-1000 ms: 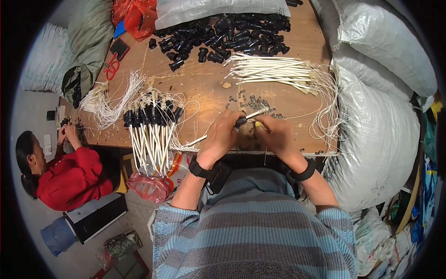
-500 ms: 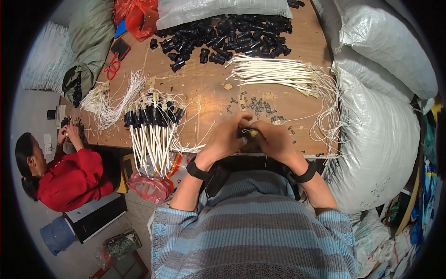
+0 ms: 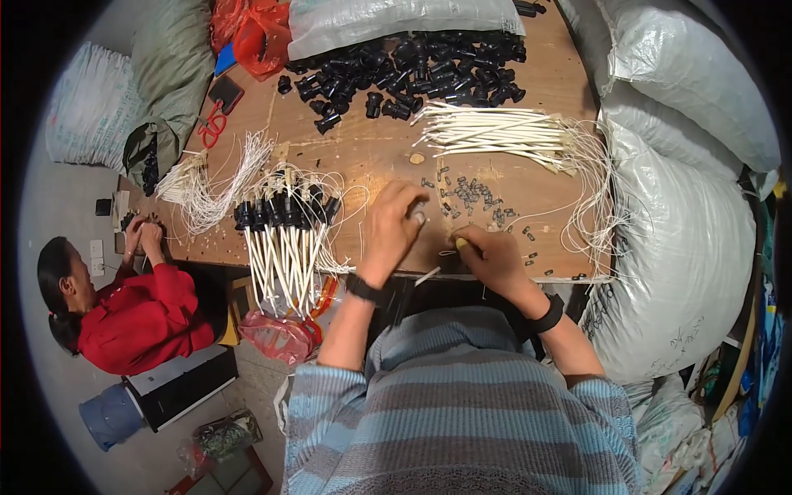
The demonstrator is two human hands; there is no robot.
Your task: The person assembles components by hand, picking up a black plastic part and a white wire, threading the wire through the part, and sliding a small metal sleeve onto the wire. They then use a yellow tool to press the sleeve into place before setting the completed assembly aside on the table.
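Observation:
My right hand (image 3: 497,262) is closed in a pinch at the table's near edge. A thin white wire (image 3: 447,252) loops out from its fingertips, and a small yellowish spot shows at the thumb; what that is I cannot make out. My left hand (image 3: 391,228) hovers to the left, thumb and curled fingers apart, with nothing visible between them. Just beyond lie several small dark grey clear-looking pieces (image 3: 473,193), scattered on the wood. A short white tube (image 3: 427,276) pokes out below my left hand, partly hidden by it.
Black sockets (image 3: 412,73) are heaped at the back. White tubes with wires (image 3: 495,132) lie at right, and black-socketed tubes (image 3: 285,247) overhang the near edge at left. Red scissors (image 3: 213,125) lie far left. Sacks (image 3: 685,239) crowd the right; a person in red (image 3: 144,318) works at left.
My hands have separated: the left has moved up and left, away from the right. My right hand keeps the wire. The whole view has shifted slightly.

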